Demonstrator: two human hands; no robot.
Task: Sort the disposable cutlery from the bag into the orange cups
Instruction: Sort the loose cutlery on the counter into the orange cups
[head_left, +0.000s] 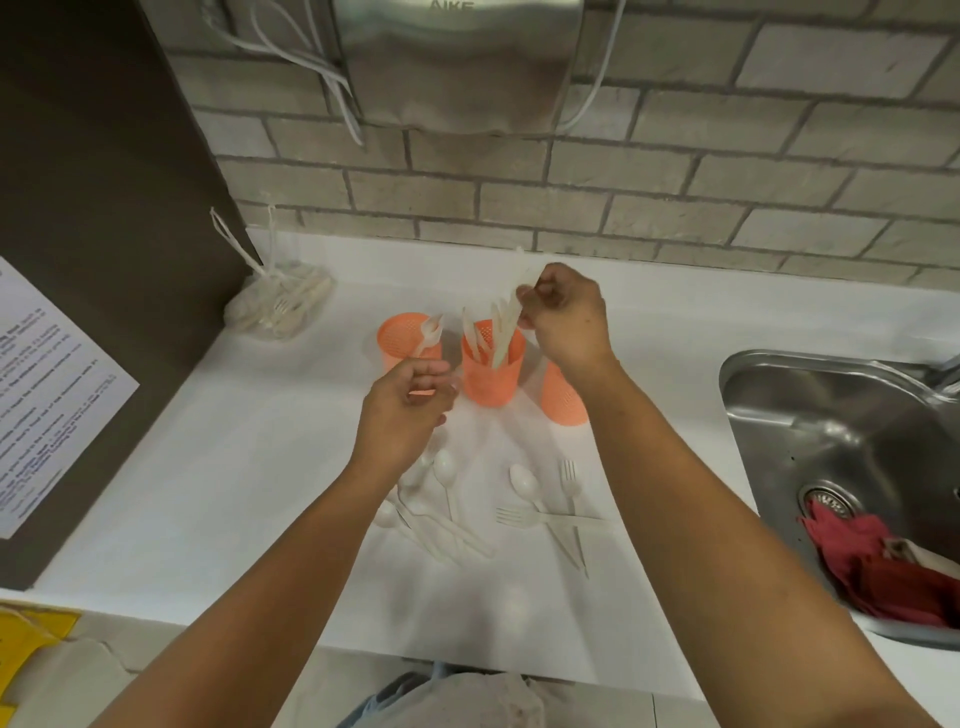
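Three orange perforated cups stand on the white counter. The left cup (399, 338) holds a fork. The middle cup (491, 376) holds several white knives. The right cup (562, 397) is partly hidden behind my right wrist. My right hand (563, 317) hovers over the middle cup, its fingers pinched on a white knife (506, 332) that points down into it. In front of the left cup my left hand (410, 402) is loosely curled and seems to hold nothing. Loose white spoons (445, 475) and forks (570, 480) lie nearer me. The clear bag (275, 304) with more cutlery sits at the back left.
A steel sink (841, 431) with a red cloth (878, 561) is at the right. A brick wall with a metal hand dryer (457, 62) rises behind. A dark panel with a printed notice (47, 389) bounds the left.
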